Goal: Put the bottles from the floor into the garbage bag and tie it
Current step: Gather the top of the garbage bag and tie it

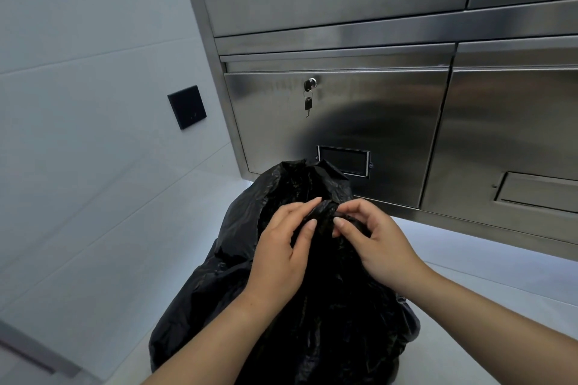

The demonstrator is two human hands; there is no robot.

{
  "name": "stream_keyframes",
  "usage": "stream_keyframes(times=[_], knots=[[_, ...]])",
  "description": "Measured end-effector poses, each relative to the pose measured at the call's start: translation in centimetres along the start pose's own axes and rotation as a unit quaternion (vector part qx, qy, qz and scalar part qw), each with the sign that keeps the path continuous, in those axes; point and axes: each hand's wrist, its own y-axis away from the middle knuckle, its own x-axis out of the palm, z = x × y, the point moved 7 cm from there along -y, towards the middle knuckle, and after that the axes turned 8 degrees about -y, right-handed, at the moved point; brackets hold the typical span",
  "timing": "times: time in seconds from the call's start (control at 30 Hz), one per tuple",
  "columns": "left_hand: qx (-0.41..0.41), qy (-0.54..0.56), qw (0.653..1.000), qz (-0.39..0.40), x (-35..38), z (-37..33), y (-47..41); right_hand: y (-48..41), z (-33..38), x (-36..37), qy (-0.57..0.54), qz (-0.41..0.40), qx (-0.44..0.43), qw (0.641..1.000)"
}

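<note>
Both hands, left hand (pixel 283 248) and right hand (pixel 373 242), pinch crinkly black garbage bag (pixel 219 284).

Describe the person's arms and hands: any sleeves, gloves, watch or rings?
The left hand and right hand are bare, with no gloves and no rings visible. The left forearm and right forearm are bare too, with no sleeve reaching into the frame, and neither wrist shows a watch or bracelet. The visible fingernails look plain and unpainted.

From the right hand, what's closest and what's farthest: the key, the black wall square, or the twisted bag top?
1. Twisted bag top, pinched by the right hand.
2. Key, hanging on the cabinet above.
3. Black wall square, far left.
</note>
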Motion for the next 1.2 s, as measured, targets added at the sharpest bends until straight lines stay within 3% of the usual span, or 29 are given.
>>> stream_keyframes(times=[0.17,0.47,0.73,1.2], knots=[[-0.045,0.059,0.997,0.031,0.4,0.6,0.1,0.0,0.2,1.2,0.002,0.017,-0.002,1.000],[-0.063,0.027,0.997,-0.041,-1.0,1.2,-0.4,0.5,-0.5,1.1,0.013,0.039,0.036,0.999],[-0.079,0.026,0.996,-0.030,-1.1,1.7,-0.4,0.6,0.9,0.2,0.050,0.007,-0.036,0.998],[-0.059,0.001,0.997,-0.046,-2.1,1.8,-0.7,0.0,0.1,-0.8,0.068,-0.058,-0.029,0.996]])
